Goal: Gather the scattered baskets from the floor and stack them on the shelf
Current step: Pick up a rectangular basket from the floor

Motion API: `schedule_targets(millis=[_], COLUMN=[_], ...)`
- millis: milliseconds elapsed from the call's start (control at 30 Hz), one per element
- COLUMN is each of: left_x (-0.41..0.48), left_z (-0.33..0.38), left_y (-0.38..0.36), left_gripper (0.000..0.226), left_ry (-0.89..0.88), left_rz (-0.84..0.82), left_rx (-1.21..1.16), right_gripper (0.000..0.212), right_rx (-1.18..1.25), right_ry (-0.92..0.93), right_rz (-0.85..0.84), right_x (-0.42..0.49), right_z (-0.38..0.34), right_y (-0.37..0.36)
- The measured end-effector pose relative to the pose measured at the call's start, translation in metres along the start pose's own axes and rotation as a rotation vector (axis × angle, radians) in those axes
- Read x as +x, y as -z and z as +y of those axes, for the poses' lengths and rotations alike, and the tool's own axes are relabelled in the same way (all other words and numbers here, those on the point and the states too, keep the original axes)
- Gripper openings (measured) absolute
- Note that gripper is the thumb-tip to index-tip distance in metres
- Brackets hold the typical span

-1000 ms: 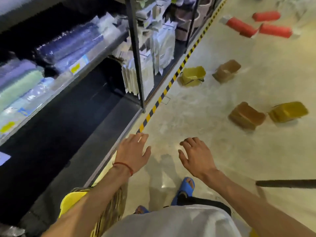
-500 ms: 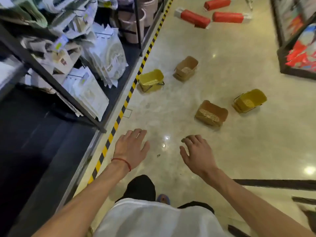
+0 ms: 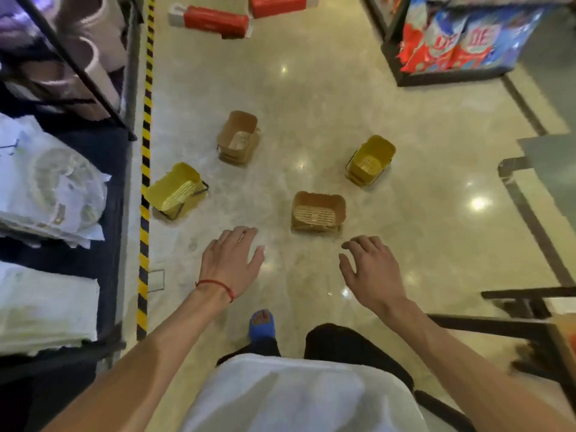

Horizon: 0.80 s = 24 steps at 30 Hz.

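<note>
1. Four baskets lie scattered on the floor, none touching another: the near brown basket, the far brown basket, the left yellow basket and the right yellow basket.
2. The left yellow basket lies tipped just beside the striped tape that runs along the foot of the shelf on the left. The other three show their slotted bottoms to the camera. I cannot tell whether they stand fully upright.
3. The left hand, with a red cord at its wrist, hovers palm down, its fingers spread and loose, holding nothing.
4. The right hand also hovers empty, its fingers loosely bent and apart. It is near the near brown basket but not touching it.
5. No basket shows on the part of the shelf in view, which carries white packets. What has already been stacked, if anything, cannot be judged from here.
6. At least four baskets are left to pick up, carry and stack, so the gathering looks unfinished.
7. The near brown basket, lying between the two hands and just beyond them, seems the likely next pick.
8. Red boxes lie on the floor at the far end, well apart from the baskets and outside the task.
</note>
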<state>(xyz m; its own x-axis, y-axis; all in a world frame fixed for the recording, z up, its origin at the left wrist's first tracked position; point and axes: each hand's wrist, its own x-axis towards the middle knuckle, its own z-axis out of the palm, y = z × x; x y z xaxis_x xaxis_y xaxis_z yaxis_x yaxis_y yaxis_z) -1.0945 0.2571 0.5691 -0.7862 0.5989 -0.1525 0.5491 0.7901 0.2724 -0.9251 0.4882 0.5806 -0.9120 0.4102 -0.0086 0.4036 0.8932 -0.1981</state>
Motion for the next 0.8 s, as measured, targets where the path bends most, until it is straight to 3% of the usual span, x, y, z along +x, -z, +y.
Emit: schedule_targets(millis=[267,633,800], left_x=[0.154,0.294,0.333], left_z=[0.055,0.148,0.167], left_y=[-0.002,-0.061,-0.091], left_gripper=[0.046,0.041,0.043], left_ry=[-0.116,0.052,0.088], left_rz=[-0.046,-0.073,-0.101], left_rx=[0.009,0.009,0.044], right_gripper=[0.019,0.023,0.028], right_rx=[0.087,-0.001,0.053], right_ry=[-0.223,-0.035,-0.071], right_rz=[0.019,-0.166,-0.263], right_x=[0.087,0.243,0.295], right_z=[0.076,0.235,0.275], right_y=[-0.005,-0.049,-0.081])
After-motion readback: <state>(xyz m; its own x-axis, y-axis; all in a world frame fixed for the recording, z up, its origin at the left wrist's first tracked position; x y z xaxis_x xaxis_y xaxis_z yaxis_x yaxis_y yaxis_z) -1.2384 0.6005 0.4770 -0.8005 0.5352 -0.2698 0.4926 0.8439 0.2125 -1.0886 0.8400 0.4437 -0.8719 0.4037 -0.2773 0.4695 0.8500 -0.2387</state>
